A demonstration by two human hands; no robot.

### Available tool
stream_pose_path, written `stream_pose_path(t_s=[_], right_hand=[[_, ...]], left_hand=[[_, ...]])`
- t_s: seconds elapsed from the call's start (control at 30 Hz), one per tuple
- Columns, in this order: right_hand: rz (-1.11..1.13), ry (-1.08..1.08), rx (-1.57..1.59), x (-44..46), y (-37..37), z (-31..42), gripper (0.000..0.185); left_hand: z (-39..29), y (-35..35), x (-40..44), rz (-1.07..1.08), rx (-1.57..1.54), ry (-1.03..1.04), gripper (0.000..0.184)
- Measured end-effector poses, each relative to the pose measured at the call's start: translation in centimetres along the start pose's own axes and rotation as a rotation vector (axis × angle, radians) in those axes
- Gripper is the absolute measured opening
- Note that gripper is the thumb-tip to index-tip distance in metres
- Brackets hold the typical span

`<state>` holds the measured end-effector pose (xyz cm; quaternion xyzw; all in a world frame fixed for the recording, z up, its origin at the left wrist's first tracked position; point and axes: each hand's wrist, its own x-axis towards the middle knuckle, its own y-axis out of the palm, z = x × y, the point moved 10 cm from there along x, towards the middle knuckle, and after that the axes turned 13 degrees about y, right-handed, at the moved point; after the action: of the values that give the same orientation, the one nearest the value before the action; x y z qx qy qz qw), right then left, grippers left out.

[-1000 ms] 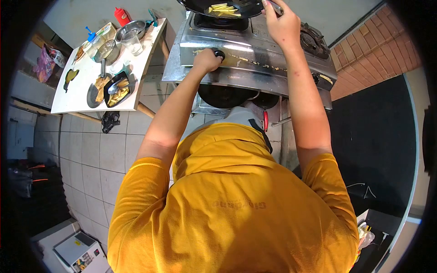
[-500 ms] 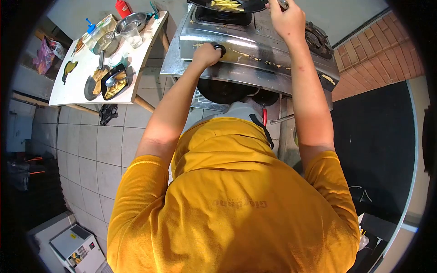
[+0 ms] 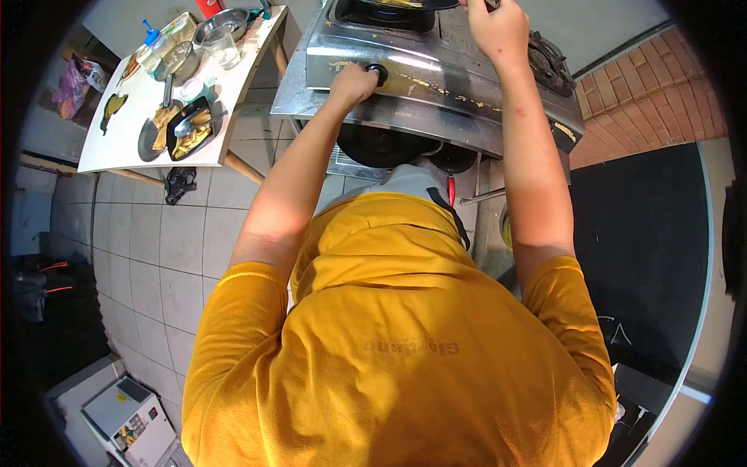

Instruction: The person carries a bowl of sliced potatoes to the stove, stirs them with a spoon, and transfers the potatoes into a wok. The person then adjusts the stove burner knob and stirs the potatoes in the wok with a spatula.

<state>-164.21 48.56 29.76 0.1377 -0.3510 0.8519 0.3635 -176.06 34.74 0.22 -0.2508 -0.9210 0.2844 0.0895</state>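
My left hand [image 3: 355,83] is closed around a black control knob [image 3: 377,75] on the front panel of the steel gas stove [image 3: 436,74]. At the top edge, my right hand [image 3: 502,35] is wrapped around the handle [image 3: 492,5] of a dark frying pan [image 3: 440,5]. The pan is over the left burner [image 3: 381,19], and most of it is cut off by the frame. A few pale yellow strips of food [image 3: 401,2] show inside it.
To the left, a white table [image 3: 117,152] holds a black dish of yellow food strips [image 3: 192,132], a saucepan [image 3: 180,64], a steel bowl [image 3: 219,27] and a clear cup [image 3: 224,50]. Large dark pans [image 3: 381,146] are below the stove. A brick wall [image 3: 630,86] is at right.
The view has shifted slightly, so the pan and its food now show less at the top edge. Both hands keep their holds on the knob and the handle.
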Motion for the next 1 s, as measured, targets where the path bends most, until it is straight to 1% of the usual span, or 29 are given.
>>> stream_pose_path(t_s=[0.07, 0.13, 0.23, 0.37, 0.43, 0.5, 0.53, 0.57, 0.6, 0.63, 0.67, 0.7, 0.73, 0.77, 0.83, 0.87, 0.9, 0.93, 0.97, 1.0], right_hand=[[0.007, -0.005, 0.022, 0.0, 0.1, -0.3, 0.028], [0.017, -0.011, 0.044, 0.0, 0.1, -0.2, 0.028], [0.0, -0.026, 0.025, -0.1, 0.0, 0.0, 0.028], [-0.012, -0.053, 0.045, 0.0, -0.1, 0.0, 0.027], [-0.015, -0.051, 0.046, -0.1, -0.2, 0.2, 0.027], [-0.008, 0.037, 0.04, 0.1, -0.5, -0.4, 0.027], [-0.016, 0.043, 0.04, 0.5, -0.6, -0.6, 0.027], [-0.044, 0.011, 0.122, 0.8, -1.1, -0.8, 0.028], [-0.072, -0.02, 0.204, 1.1, -1.7, -1.0, 0.029], [-0.081, -0.012, 0.202, 1.6, -1.9, -1.8, 0.029], [-0.12, 0.104, 0.343, 2.1, -2.7, -4.0, 0.03], [-0.159, 0.218, 0.485, 2.7, -3.4, -5.9, 0.031], [-0.243, 0.259, 0.5, 2.8, -4.9, -6.5, 0.034], [-0.29, 0.341, 0.623, 2.9, -6.1, -8.6, 0.032], [-0.428, 0.454, 0.76, 2.4, -8.3, -11.9, 0.03], [-0.465, 0.52, 0.79, 2.0, -8.9, -13.8, 0.03], [-0.503, 0.584, 0.821, 1.4, -9.3, -15.5, 0.03], [-0.505, 0.628, 0.842, 0.9, -9.3, -16.6, 0.03], [-0.514, 0.626, 0.844, 0.7, -9.4, -17.4, 0.03], [-0.491, 0.675, 0.832, 0.4, -8.9, -18.5, 0.032]], left_hand=[[-0.2, 0.1, -0.2, 0.008, -0.015, 0.002, 0.045], [-0.1, -0.2, 0.0, -0.042, 0.015, 0.028, 0.042], [-0.1, -0.2, 0.1, -0.063, 0.029, 0.048, 0.042], [-0.1, -0.2, 0.0, -0.056, 0.037, 0.044, 0.043], [0.0, 0.1, -0.1, 0.002, 0.0, 0.031, 0.049], [-0.1, 0.0, -0.3, 0.023, -0.005, 0.023, 0.052], [-0.2, 0.1, -0.5, 0.044, -0.012, 0.015, 0.055], [-0.5, -0.1, -0.7, 0.052, -0.008, 0.022, 0.055], [-0.8, -0.8, -1.0, 0.021, -0.001, 0.029, 0.057], [-1.4, -1.8, -1.5, -0.008, 0.006, 0.036, 0.06], [-1.9, -2.4, -2.0, 0.006, 0.012, 0.037, 0.06], [-2.1, -3.3, -2.7, 0.02, -0.047, -0.035, 0.06], [-2.0, -4.0, -3.3, 0.033, -0.105, -0.108, 0.061], [-2.2, -4.8, -3.6, 0.046, -0.098, -0.11, 0.061], [-2.4, -6.9, -3.9, -0.003, -0.103, -0.134, 0.06], [-2.7, -7.7, -4.0, 0.005, -0.097, -0.13, 0.06], [-3.0, -8.9, -4.2, -0.036, -0.115, -0.124, 0.058], [-3.4, -10.1, -4.2, -0.078, -0.134, -0.117, 0.056], [-3.8, -10.8, -4.1, -0.074, -0.131, -0.11, 0.056], [-3.9, -11.7, -4.3, -0.091, -0.133, -0.152, 0.054]])
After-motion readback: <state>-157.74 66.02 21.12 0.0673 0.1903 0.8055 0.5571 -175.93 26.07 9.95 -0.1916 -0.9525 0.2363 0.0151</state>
